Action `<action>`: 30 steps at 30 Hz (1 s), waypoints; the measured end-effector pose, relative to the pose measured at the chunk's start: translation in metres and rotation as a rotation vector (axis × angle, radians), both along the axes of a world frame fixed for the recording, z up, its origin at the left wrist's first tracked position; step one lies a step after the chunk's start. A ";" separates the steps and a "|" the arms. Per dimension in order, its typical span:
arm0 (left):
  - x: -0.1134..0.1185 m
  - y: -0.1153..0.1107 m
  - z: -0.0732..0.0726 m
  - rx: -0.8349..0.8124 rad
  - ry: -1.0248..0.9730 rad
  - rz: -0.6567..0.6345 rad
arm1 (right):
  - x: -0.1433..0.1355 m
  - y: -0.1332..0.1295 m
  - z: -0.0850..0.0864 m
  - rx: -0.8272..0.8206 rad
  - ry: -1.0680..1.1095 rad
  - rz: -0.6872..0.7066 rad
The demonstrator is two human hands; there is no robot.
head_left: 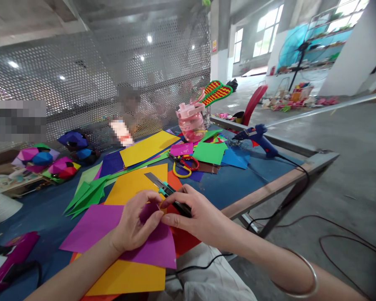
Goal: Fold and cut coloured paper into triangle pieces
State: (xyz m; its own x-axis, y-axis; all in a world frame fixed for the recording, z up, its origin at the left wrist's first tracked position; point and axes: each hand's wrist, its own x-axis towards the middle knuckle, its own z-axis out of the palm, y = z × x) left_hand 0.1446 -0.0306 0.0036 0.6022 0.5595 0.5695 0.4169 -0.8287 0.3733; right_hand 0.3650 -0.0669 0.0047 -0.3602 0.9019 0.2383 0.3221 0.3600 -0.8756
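Note:
In my right hand is a utility knife with a teal and black handle, its blade out and pointing up and left. My right thumb and index fingertip are pinched close to my left fingertips. My left hand has thumb and fingers curled together over the purple sheet. A small orange-yellow bit shows between the two hands' fingertips; what exactly the left fingers grip is hidden. Yellow-orange sheets lie below and behind the purple one, with red-orange sheets to the right.
Scissors with red and yellow handles lie beyond my hands, near green sheets and a pink jar. A blue glue gun rests at the right edge, its cord hanging down. Folded green pieces and paper balls are left.

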 end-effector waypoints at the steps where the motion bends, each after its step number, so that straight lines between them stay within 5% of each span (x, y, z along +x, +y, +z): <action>1: 0.001 0.000 0.001 -0.030 0.006 0.004 | 0.000 0.000 0.000 0.001 -0.003 -0.006; 17: -0.001 0.003 0.001 -0.122 0.021 0.031 | 0.001 -0.006 -0.002 0.121 -0.055 -0.126; 30: -0.004 0.027 -0.003 -0.208 -0.006 0.182 | 0.067 -0.056 -0.002 0.269 -0.449 -0.176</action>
